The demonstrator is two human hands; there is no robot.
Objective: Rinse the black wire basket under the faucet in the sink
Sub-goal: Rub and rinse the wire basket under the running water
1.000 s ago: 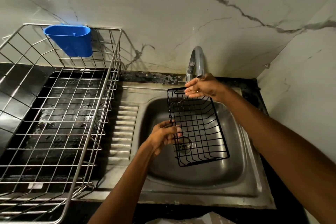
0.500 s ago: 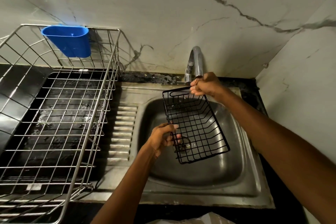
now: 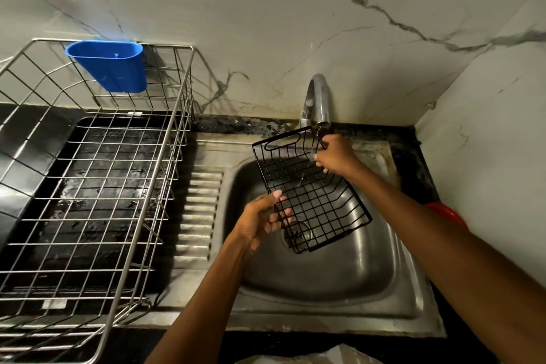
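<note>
Holding: black wire basket [image 3: 313, 189], tilted over sink [image 3: 339, 275] so faucet [image 3: 317, 100] water runs through. Left hand [image 3: 261, 220] grips its near rim; right hand [image 3: 335, 155] pinches far corner, steadying.

Faucet [image 3: 317, 100] close above basket [image 3: 313, 195]

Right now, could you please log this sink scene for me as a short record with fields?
held item: black wire basket, tilted over the sink
left hand: grips the basket's near-left edge
right hand: grips its far rim by the faucet
water: thin stream falling through the basket
drain: under the basket's lower end
left of sink: steel dish rack with blue cup
</note>
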